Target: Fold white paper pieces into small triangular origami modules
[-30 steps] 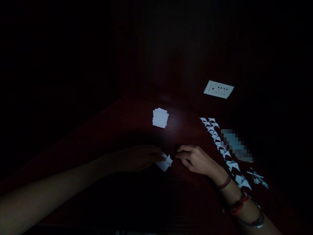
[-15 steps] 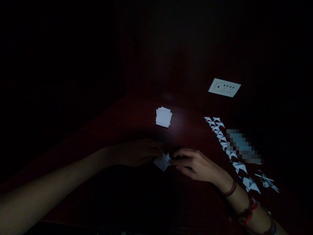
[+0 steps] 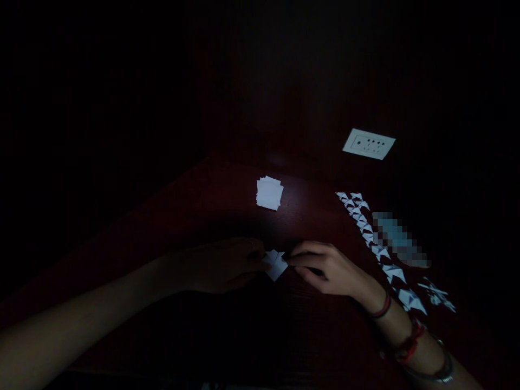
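A small white folded paper piece (image 3: pixel 276 264) lies low over the dark red table (image 3: pixel 211 195), pinched from both sides. My left hand (image 3: pixel 221 265) grips its left edge with closed fingers. My right hand (image 3: pixel 325 268), with bands on the wrist, pinches its right edge with thumb and forefinger. The scene is very dim, so the folds are hard to read.
A small stack of white paper squares (image 3: pixel 268 193) lies beyond the hands. A row of several folded white paper triangles (image 3: pixel 376 249) runs down the right side, with a few loose ones (image 3: pixel 437 295) beside it. A white socket plate (image 3: pixel 368 144) sits at the back right.
My right hand has closed in onto the paper piece from the right. The paper has shifted slightly and looks more compact between both hands.
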A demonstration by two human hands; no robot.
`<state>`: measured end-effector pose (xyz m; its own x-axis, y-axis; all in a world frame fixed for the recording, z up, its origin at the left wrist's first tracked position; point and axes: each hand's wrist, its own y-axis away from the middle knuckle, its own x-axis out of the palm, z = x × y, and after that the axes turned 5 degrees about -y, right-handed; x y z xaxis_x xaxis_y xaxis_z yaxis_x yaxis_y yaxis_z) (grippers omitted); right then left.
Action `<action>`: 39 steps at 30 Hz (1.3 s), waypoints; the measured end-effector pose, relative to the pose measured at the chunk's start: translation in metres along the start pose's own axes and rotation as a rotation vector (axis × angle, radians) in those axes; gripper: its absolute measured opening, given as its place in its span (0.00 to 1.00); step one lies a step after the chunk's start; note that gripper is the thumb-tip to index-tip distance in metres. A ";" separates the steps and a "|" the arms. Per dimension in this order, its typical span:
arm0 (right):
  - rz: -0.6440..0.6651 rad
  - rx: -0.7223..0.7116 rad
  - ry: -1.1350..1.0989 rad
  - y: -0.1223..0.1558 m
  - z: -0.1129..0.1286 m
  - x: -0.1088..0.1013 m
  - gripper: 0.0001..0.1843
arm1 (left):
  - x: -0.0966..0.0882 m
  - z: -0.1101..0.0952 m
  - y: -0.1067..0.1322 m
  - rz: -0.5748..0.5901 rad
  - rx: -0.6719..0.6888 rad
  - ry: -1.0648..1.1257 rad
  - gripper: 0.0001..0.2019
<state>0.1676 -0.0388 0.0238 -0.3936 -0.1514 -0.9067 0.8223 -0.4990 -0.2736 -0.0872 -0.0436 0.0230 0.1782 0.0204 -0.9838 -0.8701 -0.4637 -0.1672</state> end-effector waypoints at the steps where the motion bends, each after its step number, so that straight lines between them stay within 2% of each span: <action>1: -0.018 0.001 0.019 -0.001 0.002 0.000 0.13 | 0.000 -0.002 -0.001 -0.013 -0.015 0.003 0.15; 5: 0.002 0.011 0.114 -0.004 0.006 0.003 0.13 | -0.002 -0.005 -0.002 -0.076 -0.006 -0.002 0.15; 10: 0.097 0.007 0.177 -0.006 0.008 0.006 0.15 | -0.002 -0.001 0.002 -0.009 0.107 0.017 0.16; 27: 0.120 -0.036 0.249 -0.007 0.003 0.008 0.11 | 0.011 0.004 0.000 -0.041 0.108 -0.002 0.17; 39: 0.116 0.031 0.111 -0.006 0.002 0.009 0.11 | 0.015 0.005 -0.003 -0.077 0.116 -0.018 0.16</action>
<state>0.1583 -0.0394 0.0179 -0.2475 -0.1153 -0.9620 0.8460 -0.5097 -0.1565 -0.0844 -0.0374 0.0081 0.2391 0.0685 -0.9686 -0.9015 -0.3549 -0.2477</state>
